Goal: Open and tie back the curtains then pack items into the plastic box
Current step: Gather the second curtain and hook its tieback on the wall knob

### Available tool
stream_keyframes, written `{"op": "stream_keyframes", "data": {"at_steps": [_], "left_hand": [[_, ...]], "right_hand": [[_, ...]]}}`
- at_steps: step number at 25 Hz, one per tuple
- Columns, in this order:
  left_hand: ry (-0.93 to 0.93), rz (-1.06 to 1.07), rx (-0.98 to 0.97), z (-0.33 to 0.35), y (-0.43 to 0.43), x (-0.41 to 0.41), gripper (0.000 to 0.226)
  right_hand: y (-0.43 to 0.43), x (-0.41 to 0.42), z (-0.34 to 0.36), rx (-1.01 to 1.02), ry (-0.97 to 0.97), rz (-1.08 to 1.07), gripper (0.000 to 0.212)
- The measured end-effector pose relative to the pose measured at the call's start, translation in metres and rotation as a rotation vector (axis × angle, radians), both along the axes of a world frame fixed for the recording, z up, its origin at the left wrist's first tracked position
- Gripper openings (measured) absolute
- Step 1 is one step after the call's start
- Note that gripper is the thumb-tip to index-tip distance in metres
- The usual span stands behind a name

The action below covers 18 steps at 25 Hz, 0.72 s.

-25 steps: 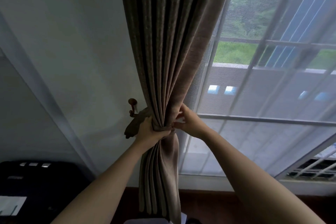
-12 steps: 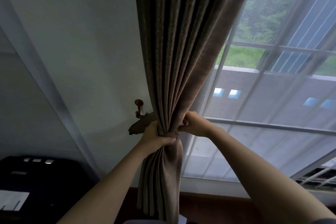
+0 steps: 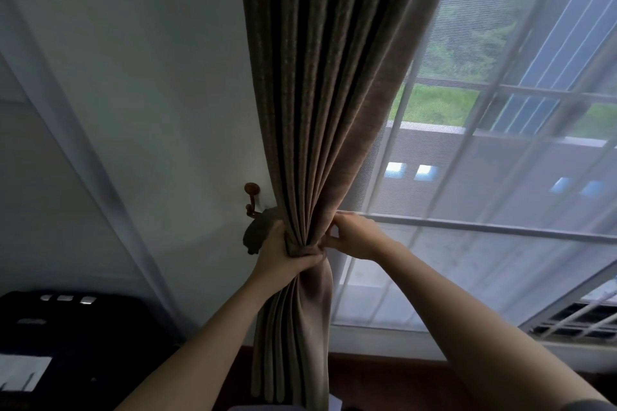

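Head view: 1 camera, looking up at a wall and window.
Curtain: the brown pleated fabric curtain (image 3: 327, 93) is hanging from 12 o'clock down the centre, narrowing into a tight waist just below the middle and trailing toward 6 o'clock.
Left hand: the left hand (image 3: 283, 253) is gripping that waist, fingers curling round the fabric.
Right hand: the right hand (image 3: 354, 240) is pinching the curtain's edge at 3 o'clock of the waist, just beside the left fingers.
Tieback: a brown fabric tieback (image 3: 257, 237) is bunching at 9 o'clock of the left hand, below a dark wooden wall hook (image 3: 252, 190).
Sheer: a white sheer curtain (image 3: 467, 260) is covering the window at 3 o'clock.
Case: a black case (image 3: 66, 344) is sitting at 8 o'clock.
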<state>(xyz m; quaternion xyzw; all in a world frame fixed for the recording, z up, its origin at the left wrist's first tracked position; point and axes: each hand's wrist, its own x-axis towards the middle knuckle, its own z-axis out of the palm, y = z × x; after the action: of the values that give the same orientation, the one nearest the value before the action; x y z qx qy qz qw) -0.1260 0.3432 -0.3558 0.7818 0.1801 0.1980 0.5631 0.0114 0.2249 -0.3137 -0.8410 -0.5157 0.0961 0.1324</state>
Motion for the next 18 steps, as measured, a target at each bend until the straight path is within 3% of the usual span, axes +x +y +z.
{"op": "stream_keyframes", "data": {"at_steps": [4,7,10,13,18], "left_hand": [[0.077,-0.057,-0.076,0.004,0.004,-0.007,0.070],[0.155,-0.164,-0.075,0.014,0.012,-0.010,0.064],[0.206,-0.258,-0.078,0.022,0.016,-0.013,0.055],[0.216,-0.245,-0.088,0.024,0.011,-0.013,0.061],[0.211,-0.238,-0.107,0.030,0.004,-0.014,0.063]], "right_hand": [[0.001,-0.003,0.005,-0.015,-0.055,0.036,0.050],[0.004,-0.003,0.004,0.034,0.034,0.069,0.057],[0.004,-0.004,0.006,0.148,0.122,0.064,0.051],[0.002,-0.005,0.009,0.203,0.140,0.058,0.045],[0.003,0.003,0.005,0.126,0.049,0.030,0.051]]}}
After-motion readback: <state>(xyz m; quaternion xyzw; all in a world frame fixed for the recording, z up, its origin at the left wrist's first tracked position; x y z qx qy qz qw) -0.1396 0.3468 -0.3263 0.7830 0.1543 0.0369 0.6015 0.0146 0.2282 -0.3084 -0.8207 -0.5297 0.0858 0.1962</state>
